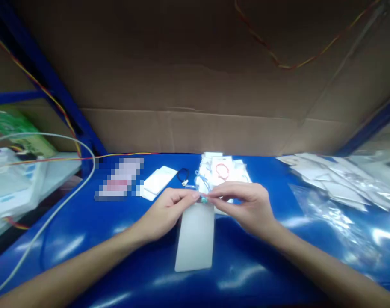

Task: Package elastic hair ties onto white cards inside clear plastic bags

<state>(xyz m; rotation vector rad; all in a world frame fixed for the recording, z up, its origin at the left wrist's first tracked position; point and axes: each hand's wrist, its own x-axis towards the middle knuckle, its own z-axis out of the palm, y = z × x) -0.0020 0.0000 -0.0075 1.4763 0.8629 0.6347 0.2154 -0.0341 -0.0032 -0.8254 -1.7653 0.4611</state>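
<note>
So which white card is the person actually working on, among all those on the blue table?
Start at the blue table and find the two hands meeting at its middle. The white card lies just below them, its top edge pinched by the left hand and right hand. Unlike the stacked cards behind, it lies alone, blank, nearest the person.

A patch (119, 184) on the table is pixelated, so nothing there can be read. The small blue piece (204, 199) pinched between the fingertips is mostly hidden. Both forearms are cut off by the bottom edge.

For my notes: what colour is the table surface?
Glossy blue table, seen in the head view.
</note>
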